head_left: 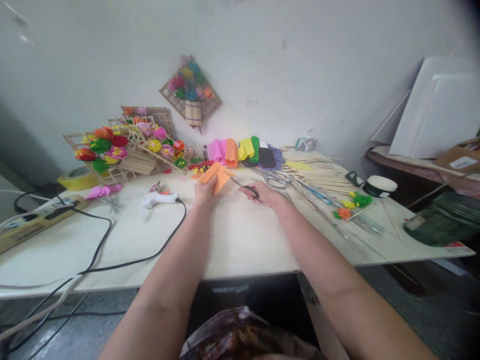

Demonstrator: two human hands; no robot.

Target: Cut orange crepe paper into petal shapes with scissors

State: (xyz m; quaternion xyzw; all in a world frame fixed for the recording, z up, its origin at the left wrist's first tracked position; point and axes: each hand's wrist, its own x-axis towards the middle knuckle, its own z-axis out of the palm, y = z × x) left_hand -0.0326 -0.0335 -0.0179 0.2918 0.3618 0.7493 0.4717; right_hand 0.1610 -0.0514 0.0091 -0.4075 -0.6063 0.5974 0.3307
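Note:
Over the middle of the white table, my left hand (206,192) is closed on a folded piece of orange crepe paper (222,181). My right hand (265,194) grips black-handled scissors (250,190), whose blades point left and reach the paper's right edge. Whether the blades are parted cannot be made out. Just behind the paper lie folded stacks of crepe paper in pink (216,151), orange (231,153), yellow (246,149) and green (255,149). A larger pair of scissors (276,181) rests behind my right hand.
A white glue gun (159,199) with a black cord lies left of my hands, near a power strip (41,220). Stick frames with paper flowers (116,150) stand at the back left. Thin sticks (322,175) spread across the right, before a green jar (442,220).

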